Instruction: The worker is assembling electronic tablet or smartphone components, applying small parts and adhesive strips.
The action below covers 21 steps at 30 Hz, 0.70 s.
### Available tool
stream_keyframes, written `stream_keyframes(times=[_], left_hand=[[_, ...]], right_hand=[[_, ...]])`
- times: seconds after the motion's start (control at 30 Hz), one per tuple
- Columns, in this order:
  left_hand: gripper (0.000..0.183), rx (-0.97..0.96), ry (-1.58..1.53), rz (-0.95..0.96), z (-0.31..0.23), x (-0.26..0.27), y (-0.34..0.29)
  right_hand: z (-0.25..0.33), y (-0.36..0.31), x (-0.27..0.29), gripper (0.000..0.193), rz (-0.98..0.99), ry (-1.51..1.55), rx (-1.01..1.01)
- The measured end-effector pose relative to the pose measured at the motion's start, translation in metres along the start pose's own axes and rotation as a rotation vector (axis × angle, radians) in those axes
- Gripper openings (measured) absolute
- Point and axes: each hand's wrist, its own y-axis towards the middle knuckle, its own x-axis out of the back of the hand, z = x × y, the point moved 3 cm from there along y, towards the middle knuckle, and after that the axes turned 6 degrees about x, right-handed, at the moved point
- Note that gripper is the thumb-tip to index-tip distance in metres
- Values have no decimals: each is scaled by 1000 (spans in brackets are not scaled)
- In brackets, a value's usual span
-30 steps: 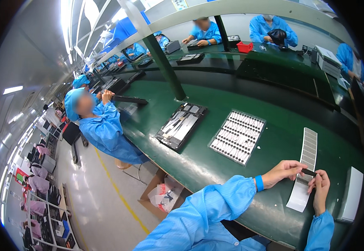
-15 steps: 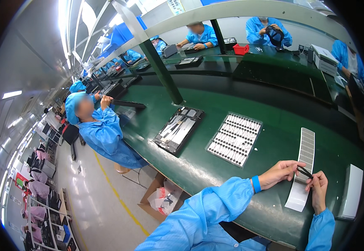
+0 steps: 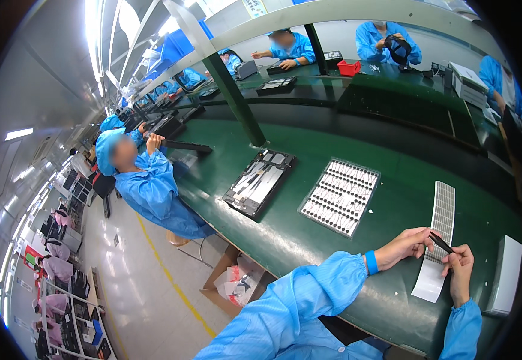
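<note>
Black tweezers (image 3: pixel 441 242) are pinched in the fingers of my right hand (image 3: pixel 460 270). At the far end of the tweezers are the closed fingers of my left hand (image 3: pixel 411 245), with a blue band on the wrist. Whatever the left fingertips pinch is too small to make out. Under both hands lies a long strip sheet of small pale labels (image 3: pixel 444 207), its near end a blank white backing. Left of it is a clear-edged tray (image 3: pixel 365 204) with rows of small black round parts on thin wires.
An opened device (image 3: pixel 260 183) with exposed inner parts lies further left on the green bench (image 3: pixel 309 141). At the right edge stands a white box (image 3: pixel 504 276). Below the bench edge sits a cardboard box (image 3: pixel 220 287) with plastic bags. A co-worker (image 3: pixel 150 186) in blue works at left.
The tweezers have turned between my fingers and now show a broader side. Both hands stay over the label sheet. The whole view has shifted slightly.
</note>
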Motion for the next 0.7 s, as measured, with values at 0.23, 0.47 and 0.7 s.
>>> stream_keyframes(times=[0.23,0.47,0.7], left_hand=[[46,3,62,-37,2,2,2],[45,-5,50,-70,4,6,4],[41,-29,0,-72,6,13,7]], right_hand=[[-13,1,10,15,-59,152,-2],[10,3,-13,28,-36,111,26],[-17,2,12,23,-74,-31,-24]])
